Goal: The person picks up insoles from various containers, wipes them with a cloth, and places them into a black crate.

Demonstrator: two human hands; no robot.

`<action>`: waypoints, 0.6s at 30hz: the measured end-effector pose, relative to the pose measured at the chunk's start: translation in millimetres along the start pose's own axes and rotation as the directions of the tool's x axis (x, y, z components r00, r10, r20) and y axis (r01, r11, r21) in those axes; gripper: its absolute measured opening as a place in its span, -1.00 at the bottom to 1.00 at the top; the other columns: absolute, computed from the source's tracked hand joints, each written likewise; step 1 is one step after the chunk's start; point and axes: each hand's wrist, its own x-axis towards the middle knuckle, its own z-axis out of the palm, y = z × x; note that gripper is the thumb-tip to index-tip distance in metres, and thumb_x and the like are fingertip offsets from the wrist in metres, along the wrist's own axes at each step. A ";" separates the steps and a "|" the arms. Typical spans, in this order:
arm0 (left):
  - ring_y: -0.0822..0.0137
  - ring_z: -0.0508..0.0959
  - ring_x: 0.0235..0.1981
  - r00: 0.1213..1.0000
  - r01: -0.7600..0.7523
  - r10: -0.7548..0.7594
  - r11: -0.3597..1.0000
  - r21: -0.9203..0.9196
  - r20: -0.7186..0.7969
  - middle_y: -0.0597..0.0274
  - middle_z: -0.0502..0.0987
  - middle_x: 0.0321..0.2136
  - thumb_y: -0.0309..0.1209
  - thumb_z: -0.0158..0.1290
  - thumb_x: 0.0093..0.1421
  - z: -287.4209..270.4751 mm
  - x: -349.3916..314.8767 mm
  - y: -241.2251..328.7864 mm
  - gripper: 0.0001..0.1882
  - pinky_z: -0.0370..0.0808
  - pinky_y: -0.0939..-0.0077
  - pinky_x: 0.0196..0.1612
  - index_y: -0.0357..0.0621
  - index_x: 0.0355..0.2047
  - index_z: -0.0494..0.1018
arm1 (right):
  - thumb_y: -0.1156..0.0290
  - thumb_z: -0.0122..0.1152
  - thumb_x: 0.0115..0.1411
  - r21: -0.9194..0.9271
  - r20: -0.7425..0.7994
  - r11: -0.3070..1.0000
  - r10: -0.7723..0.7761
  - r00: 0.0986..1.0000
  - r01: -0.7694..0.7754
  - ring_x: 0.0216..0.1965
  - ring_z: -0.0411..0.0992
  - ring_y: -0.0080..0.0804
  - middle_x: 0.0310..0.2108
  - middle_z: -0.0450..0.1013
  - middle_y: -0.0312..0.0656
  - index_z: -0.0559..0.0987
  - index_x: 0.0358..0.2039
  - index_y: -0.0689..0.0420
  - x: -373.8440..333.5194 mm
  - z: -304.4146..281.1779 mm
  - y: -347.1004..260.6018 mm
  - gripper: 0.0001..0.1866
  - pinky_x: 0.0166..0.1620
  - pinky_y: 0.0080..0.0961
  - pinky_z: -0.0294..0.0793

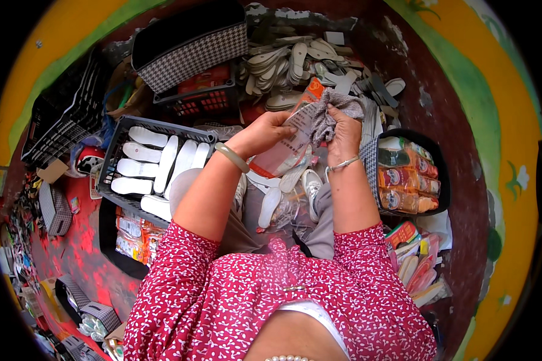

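Note:
My left hand [265, 133] pinches the left edge of a flat plastic package [281, 154] with an orange top and printed white and red areas. In my right hand [345, 133] is a crumpled grey cloth [338, 108], bunched against the package's upper right side. Both hands are held up in front of me, above my lap and shoes. A few loose insoles [270, 207] lie on the floor between my feet. To my left stands a dark plastic crate [156, 125] with white insoles [140, 151] laid in it.
Ahead lies a heap of insoles [270, 65] beside a houndstooth bin [193, 51]. At right, another houndstooth bin [369, 171] holds orange packages [400, 179]; loose insoles [415, 265] lie nearer me. Stacked black crates [63, 114] stand far left. A painted wall [512, 180] curves around the right.

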 end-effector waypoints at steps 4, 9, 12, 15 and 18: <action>0.54 0.46 -0.31 1.000 0.026 -0.026 0.999 0.020 0.009 0.30 0.51 -0.30 -0.49 -0.01 0.16 -1.0 1.0 -3.2 -0.68 0.42 0.60 -0.18 -0.32 -0.06 0.37 | 0.76 0.12 -0.05 0.067 -0.050 0.997 0.034 0.998 -0.031 -0.36 0.48 -0.34 -0.34 0.48 -0.17 0.50 -0.30 0.29 -0.2 -0.4 1.6 -0.75 -0.26 -0.43 0.50; 0.52 0.46 -0.33 0.996 0.081 -0.083 0.994 0.079 0.017 0.27 0.52 -0.33 -0.51 0.02 0.11 1.3 -1.6 -0.5 -0.68 0.41 0.59 -0.19 -0.35 -0.11 0.40 | 0.71 0.07 0.02 0.132 -0.026 0.986 0.101 0.995 -0.097 -0.32 0.48 -0.27 -0.30 0.48 -0.10 0.50 -0.30 0.26 35.1 -41.2 0.9 -0.80 -0.26 -0.34 0.53; 0.51 0.46 -0.34 0.993 0.117 -0.118 0.982 0.148 -0.004 0.25 0.53 -0.34 -0.52 0.03 0.09 -4.4 -8.7 -0.3 -0.69 0.41 0.59 -0.19 -0.37 -0.12 0.41 | 0.54 0.05 0.11 0.224 0.053 0.969 0.100 0.994 -0.110 -0.22 0.46 -0.23 -0.19 0.45 -0.02 0.46 -0.18 0.24 59.0 -69.3 -34.4 -0.77 -0.15 -0.28 0.49; 0.49 0.46 -0.34 0.992 0.128 -0.125 0.962 0.240 -0.027 0.24 0.53 -0.34 -0.51 0.03 0.09 -16.0 -12.2 -0.8 -0.68 0.41 0.57 -0.19 -0.36 -0.12 0.41 | 0.30 0.05 0.18 0.268 0.225 0.951 0.096 0.970 -0.156 -0.02 0.35 -0.19 -0.01 0.36 0.02 0.36 0.00 0.24 47.2 -46.2 -60.7 -0.58 0.08 -0.18 0.29; 0.48 0.47 -0.35 0.994 0.102 -0.108 0.954 0.283 0.007 0.25 0.54 -0.35 -0.51 0.03 0.09 -19.1 -10.3 1.2 -0.68 0.40 0.55 -0.19 -0.35 -0.12 0.41 | 0.23 0.08 0.17 0.117 0.438 0.992 -0.018 0.899 -0.038 0.02 0.33 -0.19 0.01 0.34 0.00 0.34 0.02 0.24 34.3 -40.0 -68.0 -0.53 0.10 -0.21 0.26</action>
